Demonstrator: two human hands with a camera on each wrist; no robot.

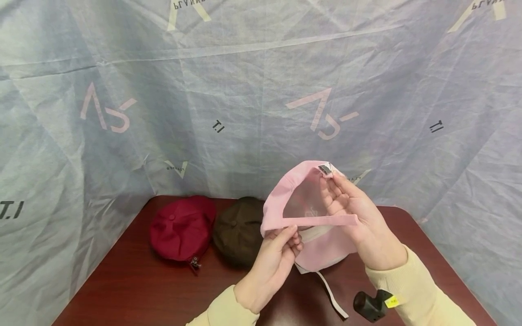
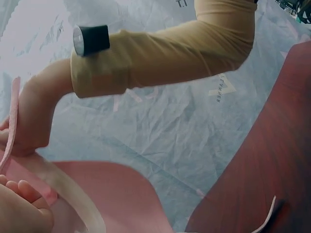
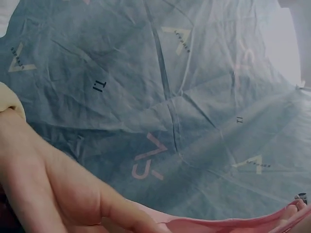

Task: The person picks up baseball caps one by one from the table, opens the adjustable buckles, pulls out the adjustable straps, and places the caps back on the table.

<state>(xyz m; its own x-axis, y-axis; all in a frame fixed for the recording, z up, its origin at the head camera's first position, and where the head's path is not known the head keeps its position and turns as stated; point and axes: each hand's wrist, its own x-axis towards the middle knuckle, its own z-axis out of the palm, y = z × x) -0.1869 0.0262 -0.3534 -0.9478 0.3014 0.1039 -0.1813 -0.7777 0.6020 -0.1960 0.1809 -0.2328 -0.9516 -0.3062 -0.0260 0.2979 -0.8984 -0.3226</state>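
Note:
Both hands hold up a pink cap (image 1: 285,190) above the table, its inside and rear opening facing me. My left hand (image 1: 271,262) pinches the narrow strap (image 1: 322,221) near its left end, thumb on top. The right hand (image 1: 359,217) grips the crown's edge beside a black-and-white label (image 1: 325,169); the strap's other end overlaps its palm. Below the strap shows the pink brim (image 1: 326,249). In the left wrist view, the brim (image 2: 112,189) and pale sweatband (image 2: 73,189) lie near the left fingers. Pink fabric (image 3: 204,224) crosses the bottom of the right wrist view.
On the dark red table (image 1: 118,280), a crimson cap (image 1: 179,226) with a small metal pull sits at left, next to a dark brown cap (image 1: 236,231). A white strip (image 1: 332,296) hangs or lies below the brim. Printed grey cloth (image 1: 244,90) stands behind.

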